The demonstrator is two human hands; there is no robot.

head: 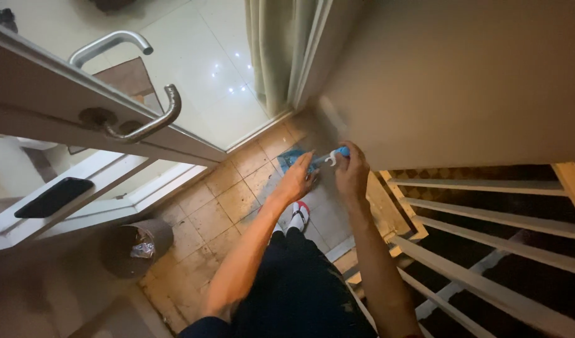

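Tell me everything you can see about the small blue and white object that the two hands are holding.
The small blue and white object is slim and elongated, like a tube or tool, and looks like plastic. One end is blue, and a white hook-shaped part sits near the middle. It lies roughly level, held in the air above the tiled floor, close to the pale wall. The right hand grips the blue end; the left hand touches the other end with its fingertips. Its exact kind is too blurred to tell.

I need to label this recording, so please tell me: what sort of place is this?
Probably a home landing at a doorway: a door with metal handles opens onto a shiny floor, and stair railings and a small waste bin stand on worn tiles.
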